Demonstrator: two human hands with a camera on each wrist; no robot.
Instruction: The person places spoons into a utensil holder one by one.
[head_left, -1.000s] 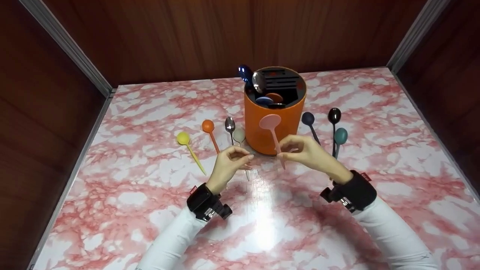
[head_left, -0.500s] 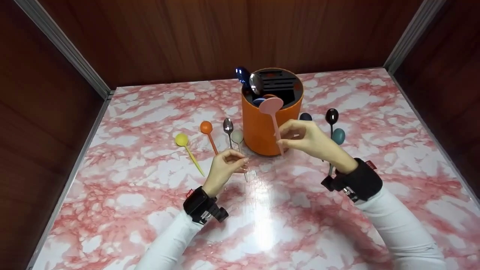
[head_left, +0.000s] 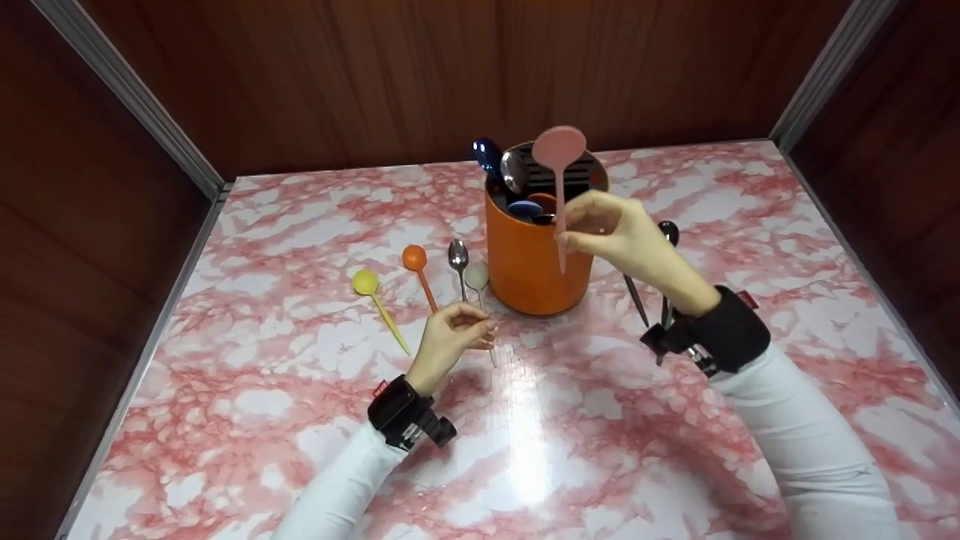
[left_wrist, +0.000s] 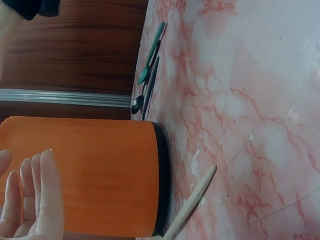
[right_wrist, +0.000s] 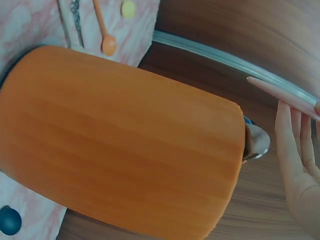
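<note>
My right hand (head_left: 626, 236) pinches the handle of a pink spoon (head_left: 559, 147) between thumb and fingers. The spoon stands nearly upright, bowl up, in front of the rim of an orange utensil holder (head_left: 532, 274). My left hand (head_left: 450, 334) hovers above the table with relaxed fingers and holds nothing. Under and beside it lies a beige spoon (head_left: 476, 276), whose handle also shows in the left wrist view, apart from the fingers. Inside the holder stand a shiny blue spoon (head_left: 487, 155), a silver spoon (head_left: 514, 172) and, lower down, a blue one (head_left: 525, 208) and an orange one.
Left of the holder lie a yellow spoon (head_left: 365, 283), an orange spoon (head_left: 414, 258) and a small silver spoon (head_left: 458, 256). On its right are a black spoon (head_left: 669, 231) and a teal spoon (left_wrist: 144, 75), partly hidden by my right arm. Wooden panels enclose the table.
My right hand has risen with the pink spoon, from low before the holder up to its rim. The spoon has become more upright. My left hand has barely moved.
</note>
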